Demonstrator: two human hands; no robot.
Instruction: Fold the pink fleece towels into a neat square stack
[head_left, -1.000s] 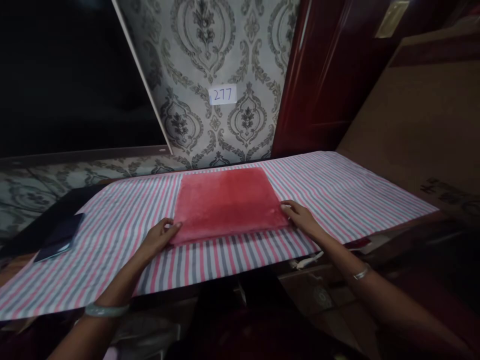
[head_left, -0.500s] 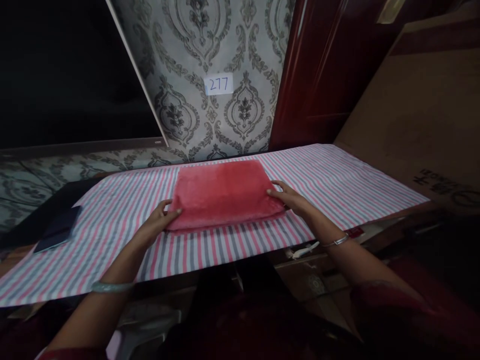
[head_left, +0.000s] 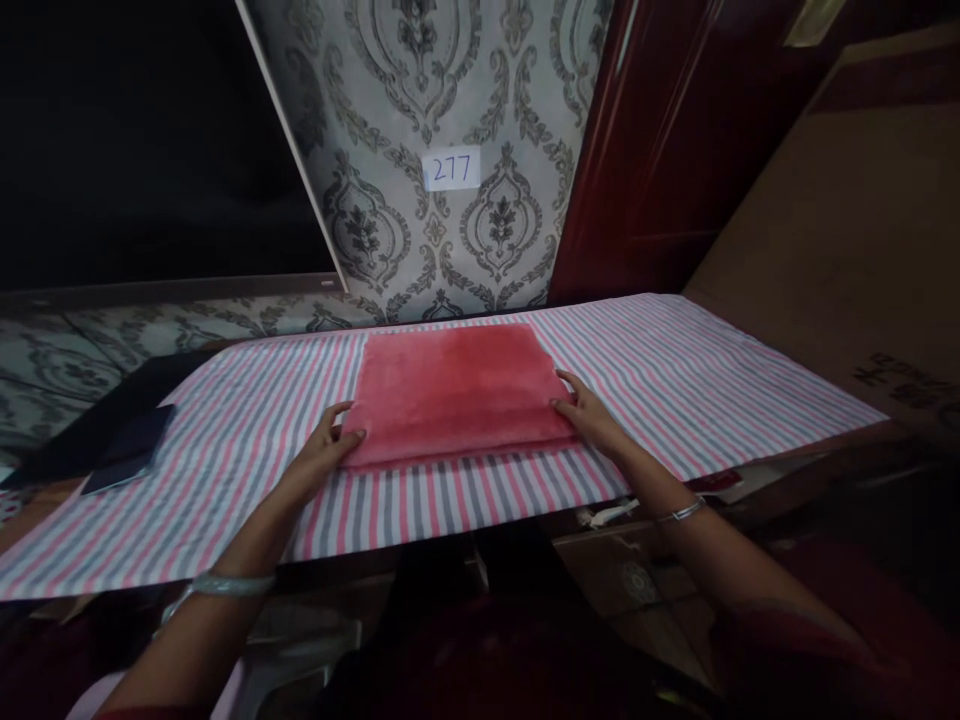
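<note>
Head view — left hand [head_left: 321,458] and right hand [head_left: 591,414], grips loosely curled, press the plush red folded towel's [head_left: 457,390] corners.

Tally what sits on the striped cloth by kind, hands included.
Folded red towel: 1
Hands, left hand and right hand, touching the towel's near corners: 2
Dark flat item at the cloth's left edge: 1
Total: 4

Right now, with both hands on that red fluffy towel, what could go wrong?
1. The left hand and right hand press only the near corners of the folded red towel, so a push might bunch its layers.
2. The striped cloth hangs over the table edge; a tug could drag it.
3. The dark phone lies partly on that cloth and might shift with it.
</note>
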